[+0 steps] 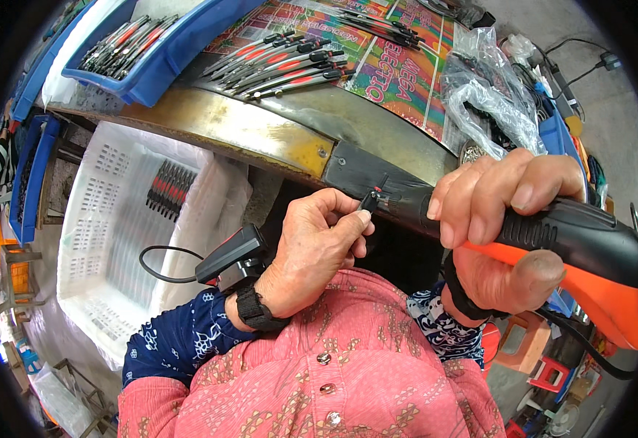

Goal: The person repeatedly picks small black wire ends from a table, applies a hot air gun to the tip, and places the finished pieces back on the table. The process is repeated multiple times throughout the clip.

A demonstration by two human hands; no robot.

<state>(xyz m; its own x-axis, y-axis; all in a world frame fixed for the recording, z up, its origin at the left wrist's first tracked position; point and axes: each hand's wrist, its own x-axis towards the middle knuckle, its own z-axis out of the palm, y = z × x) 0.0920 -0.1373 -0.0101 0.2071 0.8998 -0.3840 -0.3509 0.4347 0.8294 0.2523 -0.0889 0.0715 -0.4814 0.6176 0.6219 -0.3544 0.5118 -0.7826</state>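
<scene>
My left hand [319,232] pinches a small black part [367,202] between thumb and fingertips, just below the bench edge. I cannot make out what kind of part it is. My right hand [505,212] is wrapped round an orange-and-black handheld power tool [589,241]. The tool's narrow black nose points left, and its tip meets or nearly meets the small part. On the bench ahead, several black, silver and red pens [290,69] lie fanned out. A black strap circles my left wrist, with a black device [231,255] beside it.
A blue bin [144,84] of pens stands at the back left. More pens [381,28] lie on a printed colourful sheet [399,73]. Clear plastic bags [490,95] are heaped at right. Below the bench, a white perforated crate [100,219] holds pens in clear wrap.
</scene>
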